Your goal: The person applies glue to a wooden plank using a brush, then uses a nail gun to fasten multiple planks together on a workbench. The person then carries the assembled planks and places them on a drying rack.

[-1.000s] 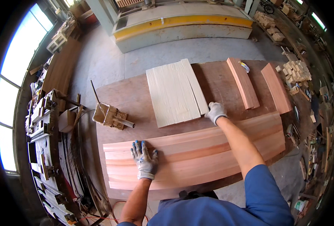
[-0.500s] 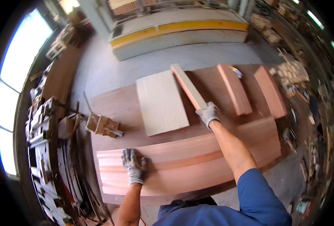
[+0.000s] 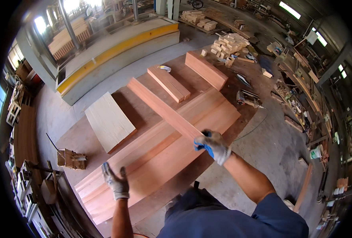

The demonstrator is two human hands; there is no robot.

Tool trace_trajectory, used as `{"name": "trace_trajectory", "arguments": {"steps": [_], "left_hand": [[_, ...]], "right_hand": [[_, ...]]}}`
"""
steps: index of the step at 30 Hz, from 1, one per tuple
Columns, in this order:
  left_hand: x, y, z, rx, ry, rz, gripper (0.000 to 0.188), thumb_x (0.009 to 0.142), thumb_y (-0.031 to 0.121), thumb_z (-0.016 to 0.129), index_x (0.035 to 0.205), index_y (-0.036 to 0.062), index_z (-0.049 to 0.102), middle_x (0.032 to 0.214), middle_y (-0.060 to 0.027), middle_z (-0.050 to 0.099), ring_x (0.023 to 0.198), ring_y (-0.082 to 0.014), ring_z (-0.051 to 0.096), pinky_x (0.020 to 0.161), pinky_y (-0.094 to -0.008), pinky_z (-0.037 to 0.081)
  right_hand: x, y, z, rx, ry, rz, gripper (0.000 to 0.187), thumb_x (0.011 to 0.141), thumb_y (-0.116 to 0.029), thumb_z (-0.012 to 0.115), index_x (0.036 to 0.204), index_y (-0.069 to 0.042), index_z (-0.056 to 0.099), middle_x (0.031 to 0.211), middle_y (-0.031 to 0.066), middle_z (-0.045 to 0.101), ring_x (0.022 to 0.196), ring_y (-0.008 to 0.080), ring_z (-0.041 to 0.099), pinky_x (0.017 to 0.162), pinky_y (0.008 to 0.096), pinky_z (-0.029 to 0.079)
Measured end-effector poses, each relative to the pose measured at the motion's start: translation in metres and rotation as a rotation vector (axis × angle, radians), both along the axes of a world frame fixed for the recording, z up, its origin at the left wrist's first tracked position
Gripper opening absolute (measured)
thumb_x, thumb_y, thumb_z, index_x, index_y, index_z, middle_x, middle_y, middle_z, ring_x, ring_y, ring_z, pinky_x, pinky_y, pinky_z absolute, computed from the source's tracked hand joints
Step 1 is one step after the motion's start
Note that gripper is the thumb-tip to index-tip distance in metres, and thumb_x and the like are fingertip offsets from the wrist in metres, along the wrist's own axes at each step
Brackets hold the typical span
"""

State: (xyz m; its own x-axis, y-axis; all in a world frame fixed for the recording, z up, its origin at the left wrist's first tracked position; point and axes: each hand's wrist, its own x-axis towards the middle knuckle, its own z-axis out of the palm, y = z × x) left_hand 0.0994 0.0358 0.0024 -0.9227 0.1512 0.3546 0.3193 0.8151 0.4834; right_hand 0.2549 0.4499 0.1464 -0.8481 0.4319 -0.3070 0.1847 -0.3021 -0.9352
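My right hand (image 3: 214, 146), in a grey glove with blue on the fingers, grips the near end of a long narrow reddish wooden board (image 3: 164, 108). That board slants away to the far left, above a wide reddish wood panel (image 3: 160, 174). Whether it touches the panel I cannot tell. My gloved left hand (image 3: 115, 181) is over the panel's left part, its fingers apart and nothing in it. Beyond the panel lie a pale board (image 3: 110, 121), a shorter reddish block (image 3: 168, 82) and another thick reddish plank (image 3: 206, 71).
A brown worktable (image 3: 78, 137) carries these pieces. On it at left stands a wooden box (image 3: 71, 159) with a thin stick. A roll of tape (image 3: 165, 68) rests by the shorter block. Far right are heaped wood offcuts (image 3: 229, 45) and a power tool (image 3: 248, 99). A yellow-edged machine bed (image 3: 116, 51) stands behind.
My right hand has drawn the narrow board nearer, over the panel, and turned it to show its reddish face. The left hand has come off the panel or nearly so. The view has swung right.
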Motion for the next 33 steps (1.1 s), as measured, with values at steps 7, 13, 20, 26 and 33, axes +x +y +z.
{"name": "trace_trajectory", "arguments": {"steps": [7, 13, 20, 26, 33], "left_hand": [[0.055, 0.159, 0.112, -0.090, 0.491, -0.519, 0.104, 0.082, 0.040, 0.087, 0.164, 0.0068, 0.033, 0.168, -0.0284, 0.031, 0.155, -0.0534, 0.027, 0.125, -0.0693, 0.021], [0.098, 0.215, 0.128, -0.177, 0.518, -0.639, 0.045, 0.088, 0.009, 0.070, 0.133, 0.0066, 0.067, 0.140, -0.0163, 0.066, 0.137, -0.0391, 0.058, 0.117, -0.0601, 0.042], [0.181, 0.270, 0.125, -0.247, 0.110, -0.359, 0.055, 0.081, 0.015, 0.077, 0.133, 0.0039, 0.064, 0.132, -0.0175, 0.069, 0.128, -0.0388, 0.063, 0.113, -0.0533, 0.045], [0.231, 0.283, 0.118, -0.200, -0.232, -0.191, 0.059, 0.077, 0.020, 0.086, 0.129, 0.0047, 0.064, 0.127, -0.0168, 0.071, 0.122, -0.0375, 0.066, 0.105, -0.0487, 0.049], [0.227, 0.325, 0.117, -0.328, -0.372, -0.275, 0.060, 0.077, 0.031, 0.088, 0.126, 0.0073, 0.066, 0.121, -0.0160, 0.073, 0.117, -0.0372, 0.065, 0.101, -0.0494, 0.049]], "right_hand": [[0.099, 0.003, 0.013, -0.321, -0.004, 0.220, 0.034, 0.086, -0.028, 0.080, 0.101, 0.001, 0.069, 0.090, 0.0103, 0.069, 0.081, 0.0198, 0.068, 0.076, 0.0335, 0.057], [0.138, 0.090, -0.005, -0.366, -0.032, 0.467, 0.046, 0.091, -0.040, 0.079, 0.110, 0.001, 0.070, 0.096, 0.0122, 0.072, 0.087, 0.0211, 0.072, 0.075, 0.0356, 0.060], [0.106, 0.305, -0.138, 0.592, -0.261, 0.011, 0.056, 0.095, -0.030, 0.074, 0.140, 0.001, 0.061, 0.133, 0.0193, 0.071, 0.123, 0.0300, 0.068, 0.106, 0.0392, 0.052], [0.076, 0.300, -0.116, 0.796, -0.406, 0.204, 0.069, 0.082, -0.022, 0.074, 0.145, 0.001, 0.058, 0.134, 0.0265, 0.068, 0.127, 0.0381, 0.065, 0.109, 0.0432, 0.051], [0.124, 0.284, -0.126, 0.883, -0.346, 0.404, 0.077, 0.076, -0.022, 0.085, 0.146, -0.006, 0.056, 0.143, 0.0247, 0.062, 0.136, 0.0382, 0.058, 0.114, 0.0430, 0.048]]}}
